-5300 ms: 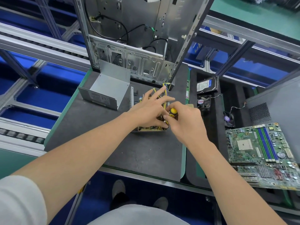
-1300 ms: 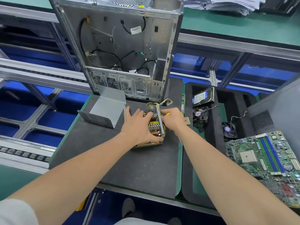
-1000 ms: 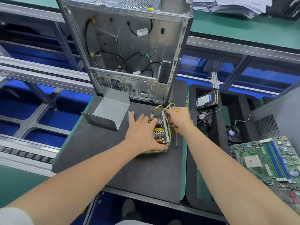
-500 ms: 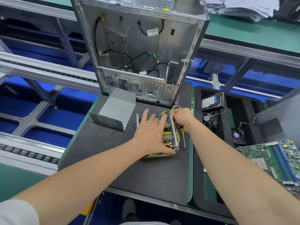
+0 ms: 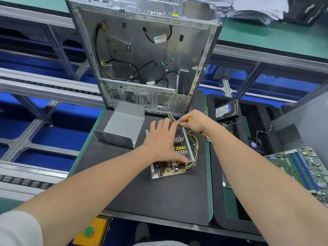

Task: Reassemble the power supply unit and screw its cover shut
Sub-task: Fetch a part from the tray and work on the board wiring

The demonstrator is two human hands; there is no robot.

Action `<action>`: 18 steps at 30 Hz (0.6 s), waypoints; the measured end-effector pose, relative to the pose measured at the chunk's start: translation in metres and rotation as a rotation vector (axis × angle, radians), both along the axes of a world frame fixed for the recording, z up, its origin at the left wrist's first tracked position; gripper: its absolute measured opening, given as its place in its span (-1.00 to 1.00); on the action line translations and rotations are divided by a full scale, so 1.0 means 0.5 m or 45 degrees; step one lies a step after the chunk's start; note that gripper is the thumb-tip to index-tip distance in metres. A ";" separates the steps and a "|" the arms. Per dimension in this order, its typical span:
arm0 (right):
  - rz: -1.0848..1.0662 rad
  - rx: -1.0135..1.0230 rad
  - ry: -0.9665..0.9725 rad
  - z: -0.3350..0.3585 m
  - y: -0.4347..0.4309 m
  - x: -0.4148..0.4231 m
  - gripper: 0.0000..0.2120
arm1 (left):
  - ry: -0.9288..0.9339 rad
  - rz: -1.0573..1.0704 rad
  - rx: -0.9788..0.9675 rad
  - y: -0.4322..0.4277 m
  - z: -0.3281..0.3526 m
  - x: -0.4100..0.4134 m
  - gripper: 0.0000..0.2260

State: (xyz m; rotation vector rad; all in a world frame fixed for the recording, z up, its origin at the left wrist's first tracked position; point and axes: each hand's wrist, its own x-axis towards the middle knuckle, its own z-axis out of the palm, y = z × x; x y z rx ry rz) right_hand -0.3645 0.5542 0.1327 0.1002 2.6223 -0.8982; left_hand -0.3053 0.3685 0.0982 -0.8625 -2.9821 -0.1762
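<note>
My left grip point(image 5: 163, 141) lies wide and flat over the open power supply point(image 5: 174, 162). Its fingers are spread straight across the far half and the thumb tip is down on the circuit board near the front; it holds nothing, only presses. My right grip point(image 5: 195, 121) is curled tight at the unit's far right corner, wrapped round a yellow-handled tool point(image 5: 189, 119) of which I see only slips of yellow. Its fingertips pinch at the wires point(image 5: 195, 140) where they bunch at that corner. The yellow wires loop down the unit's right side, outside the raised side wall. The unit sits on the black mat point(image 5: 159, 196) of the worktop, close to the mat's right edge, so the wires lie near the green border strip. The grey cover point(image 5: 124, 126) is off and lies to the left on the same mat, apart from the unit, with a strip of bare mat between them. A computer case point(image 5: 147, 59) stands upright just behind both, its open side facing me. A broad stretch of bare mat runs from the unit to the near edge. To the right, just beside the mat, a black foam tray point(image 5: 257, 110) holds a hard drive point(image 5: 225, 109), and a motherboard point(image 5: 301, 167) lies further right.
</note>
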 end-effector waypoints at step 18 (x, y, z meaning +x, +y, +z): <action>-0.613 -0.783 -0.184 -0.015 0.019 0.070 -0.87 | -0.092 -0.379 -0.052 0.009 -0.002 -0.121 -0.43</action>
